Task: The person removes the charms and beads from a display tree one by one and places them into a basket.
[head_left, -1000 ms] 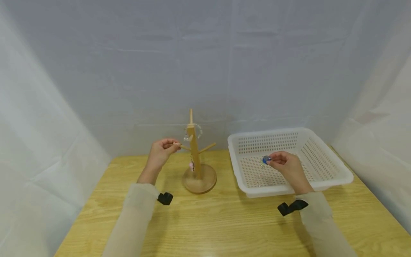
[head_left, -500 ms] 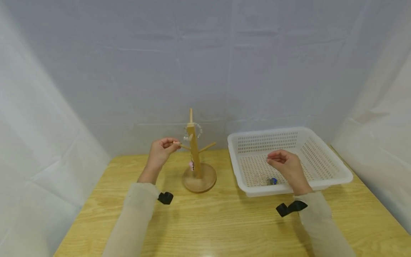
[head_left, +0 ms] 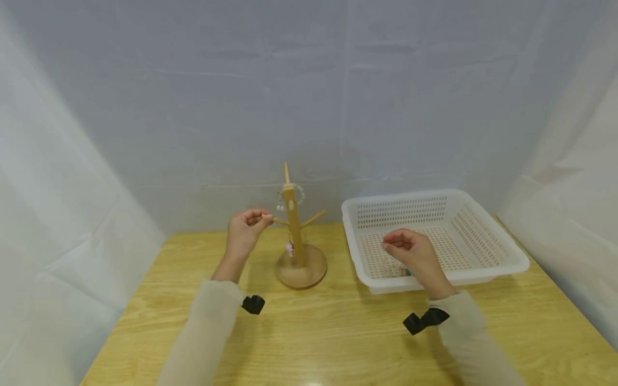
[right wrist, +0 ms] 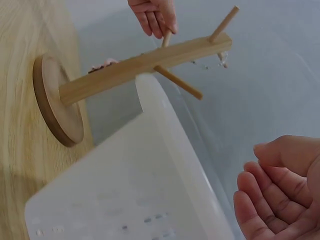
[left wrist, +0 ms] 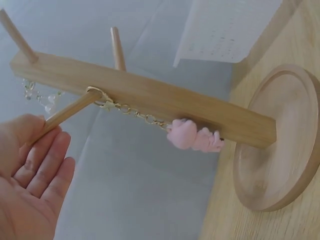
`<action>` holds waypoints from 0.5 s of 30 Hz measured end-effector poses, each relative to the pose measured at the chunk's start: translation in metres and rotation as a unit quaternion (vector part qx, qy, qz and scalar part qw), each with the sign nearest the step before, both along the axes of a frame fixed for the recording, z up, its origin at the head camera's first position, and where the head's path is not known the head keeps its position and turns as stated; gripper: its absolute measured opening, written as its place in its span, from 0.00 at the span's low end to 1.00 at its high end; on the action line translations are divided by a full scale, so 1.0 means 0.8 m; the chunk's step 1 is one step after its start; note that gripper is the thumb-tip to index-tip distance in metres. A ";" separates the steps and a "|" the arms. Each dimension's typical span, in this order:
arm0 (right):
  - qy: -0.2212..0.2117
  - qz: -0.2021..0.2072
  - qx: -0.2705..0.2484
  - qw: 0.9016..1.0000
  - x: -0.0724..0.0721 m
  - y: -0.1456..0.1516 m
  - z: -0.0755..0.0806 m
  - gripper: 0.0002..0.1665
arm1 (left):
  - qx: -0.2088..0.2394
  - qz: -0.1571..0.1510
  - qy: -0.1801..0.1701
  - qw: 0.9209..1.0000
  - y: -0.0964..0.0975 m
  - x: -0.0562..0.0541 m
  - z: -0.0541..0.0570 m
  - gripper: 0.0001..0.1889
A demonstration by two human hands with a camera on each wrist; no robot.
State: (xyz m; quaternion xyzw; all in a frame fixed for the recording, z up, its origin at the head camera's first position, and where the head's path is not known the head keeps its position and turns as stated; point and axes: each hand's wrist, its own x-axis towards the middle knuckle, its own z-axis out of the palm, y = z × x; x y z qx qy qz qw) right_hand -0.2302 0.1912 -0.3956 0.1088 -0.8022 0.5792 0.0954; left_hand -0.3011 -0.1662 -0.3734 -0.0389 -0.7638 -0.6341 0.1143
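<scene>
My left hand (head_left: 243,234) pinches the end of one peg (left wrist: 70,112) of a wooden stand (head_left: 296,230) with a round base. From that same peg a keychain with a pink figure (left wrist: 182,134) hangs by a gold-coloured ring and chain. A beaded bracelet (head_left: 301,194) is on the stand near its top. Over the white basket, my right hand (head_left: 416,260) holds nothing; its fingers are loosely bent and the thumb is apart from them in the right wrist view. Below it, partly hidden, lie a small blue item (head_left: 408,272) and clear, pale trinkets (head_left: 392,268).
The white perforated basket (head_left: 519,264) stands right of the wooden stand on a wood-grain table (head_left: 318,338). Pale sheeting (head_left: 309,96) closes off the back and both sides. In the left wrist view, further pegs (left wrist: 117,47) stick out from the post.
The blue item left my right hand and dropped into the basket. That hand then shifted left. The stand has turned slightly, its front peg now pointing differently, while my left hand keeps hold of its peg.
</scene>
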 end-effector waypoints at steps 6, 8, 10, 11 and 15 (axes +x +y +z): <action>0.004 0.016 -0.011 1.000 -0.001 -0.016 -0.003 0.12 | -0.015 0.034 0.017 0.999 0.007 0.009 -0.001 0.11; 0.004 0.022 -0.017 1.000 -0.002 -0.020 -0.004 0.12 | -0.013 0.049 0.024 0.998 0.010 0.013 -0.002 0.10; 0.002 0.026 -0.018 1.000 -0.003 -0.024 -0.004 0.12 | -0.009 0.061 0.035 0.997 0.014 0.017 -0.003 0.10; 0.001 0.027 -0.016 0.999 -0.003 -0.026 -0.005 0.13 | -0.011 0.067 0.041 0.997 0.015 0.018 -0.005 0.10; -0.002 0.032 -0.006 0.999 -0.004 -0.036 -0.006 0.11 | -0.020 0.088 0.072 0.993 0.021 0.024 -0.008 0.09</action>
